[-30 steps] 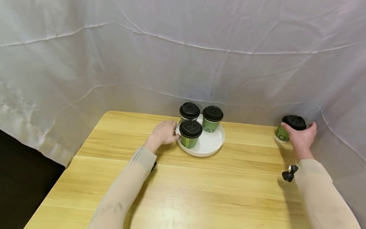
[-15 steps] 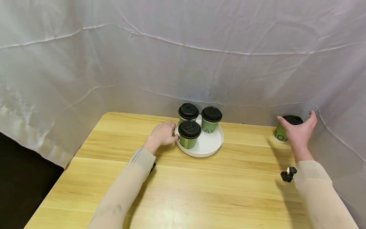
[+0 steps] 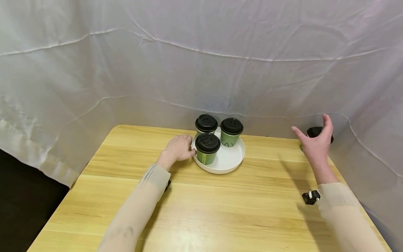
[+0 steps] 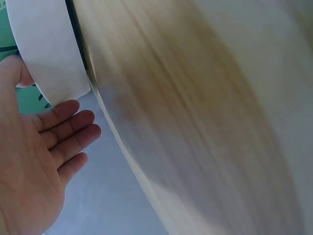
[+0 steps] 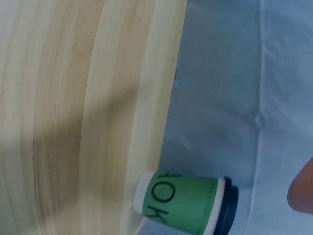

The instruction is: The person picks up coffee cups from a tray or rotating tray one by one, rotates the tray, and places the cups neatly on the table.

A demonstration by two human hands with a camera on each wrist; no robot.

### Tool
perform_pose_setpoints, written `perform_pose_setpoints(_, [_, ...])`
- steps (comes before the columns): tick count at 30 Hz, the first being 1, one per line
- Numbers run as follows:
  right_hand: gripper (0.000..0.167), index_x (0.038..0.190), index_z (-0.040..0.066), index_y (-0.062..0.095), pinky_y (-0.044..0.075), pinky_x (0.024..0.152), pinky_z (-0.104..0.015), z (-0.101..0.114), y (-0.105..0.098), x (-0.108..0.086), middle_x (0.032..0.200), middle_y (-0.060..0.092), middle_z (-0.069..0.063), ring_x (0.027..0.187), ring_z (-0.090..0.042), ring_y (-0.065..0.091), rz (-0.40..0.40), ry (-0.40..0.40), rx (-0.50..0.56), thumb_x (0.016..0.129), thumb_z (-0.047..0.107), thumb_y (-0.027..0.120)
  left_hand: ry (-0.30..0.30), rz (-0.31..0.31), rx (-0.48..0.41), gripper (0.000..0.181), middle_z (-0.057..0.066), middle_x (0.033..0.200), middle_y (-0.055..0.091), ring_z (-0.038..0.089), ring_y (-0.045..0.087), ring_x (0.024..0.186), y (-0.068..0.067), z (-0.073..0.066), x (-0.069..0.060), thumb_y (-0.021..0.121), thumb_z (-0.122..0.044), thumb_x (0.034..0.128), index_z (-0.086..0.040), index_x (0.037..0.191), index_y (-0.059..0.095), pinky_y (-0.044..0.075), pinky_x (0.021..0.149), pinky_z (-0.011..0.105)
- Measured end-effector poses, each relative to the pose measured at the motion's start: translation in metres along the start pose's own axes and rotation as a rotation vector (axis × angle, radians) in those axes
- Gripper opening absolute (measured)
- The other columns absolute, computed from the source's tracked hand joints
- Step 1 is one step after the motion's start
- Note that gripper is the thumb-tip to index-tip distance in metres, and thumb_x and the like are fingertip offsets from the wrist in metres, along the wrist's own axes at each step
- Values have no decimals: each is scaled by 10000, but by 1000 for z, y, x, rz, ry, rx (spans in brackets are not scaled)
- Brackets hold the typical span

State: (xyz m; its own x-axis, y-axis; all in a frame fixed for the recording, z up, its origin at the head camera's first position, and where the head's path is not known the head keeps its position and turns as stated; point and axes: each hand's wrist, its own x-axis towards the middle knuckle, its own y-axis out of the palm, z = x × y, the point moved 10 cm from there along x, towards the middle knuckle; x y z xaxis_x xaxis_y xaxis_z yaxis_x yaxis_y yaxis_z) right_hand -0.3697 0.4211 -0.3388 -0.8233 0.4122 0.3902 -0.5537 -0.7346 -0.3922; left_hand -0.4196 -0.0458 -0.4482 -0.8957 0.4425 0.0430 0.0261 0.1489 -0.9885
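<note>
Head view: your right hand [image 3: 316, 146] is spread, well right of the tray [image 3: 228, 160], a cup [image 3: 313, 131] partly hidden behind it; your left hand [image 3: 178, 148] touches the tray's left rim. Left wrist: those fingers lie loose. Right wrist: the cup stands apart from your hand.

Beige long sleeves [image 3: 138, 210], grey smudge [image 3: 129, 230] on left, black wrist cameras [image 3: 309, 198]
</note>
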Motion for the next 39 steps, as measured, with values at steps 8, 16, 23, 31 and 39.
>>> perform_pose_setpoints(8, [991,1643,180,235,177,1264,-280,25,18,-14,1680,256,-36,1562,-121,216,19,-120,80,860,192,843,1,-6,-5,472,132,1263,621,324,590,1205,-2,2,-1,584,-430,939,-42,1208,595,430,1109,473])
perform_pose_setpoints(16, [982,1636,115,249,194,1265,-290,38,36,-27,1676,277,-69,1557,-125,238,63,-141,131,851,125,840,4,-16,-1,438,116,1204,620,312,601,1152,-3,2,-2,583,-425,938,-54,1169,594,452,1074,464])
perform_pose_setpoints(23, [1006,1638,90,227,187,1273,-318,56,54,-46,1682,270,-77,1561,-162,239,117,-130,196,847,96,848,4,-22,-4,439,120,1216,626,316,602,1163,-4,3,-1,588,-422,936,-52,1172,598,447,1087,469])
perform_pose_setpoints(31, [1002,1643,52,188,154,1278,-318,71,78,-65,1699,236,-102,1575,-202,209,175,-103,283,869,94,824,6,-24,1,427,111,1182,624,305,602,1127,-4,3,-3,588,-421,934,-57,1156,598,462,1060,462])
perform_pose_setpoints(39, [1014,1651,110,190,176,1268,-285,45,111,-60,1704,241,-73,1567,-159,221,218,-103,290,873,133,840,10,-33,4,398,102,1143,619,302,601,1096,-6,3,-4,594,-410,927,-62,1120,595,462,1050,457])
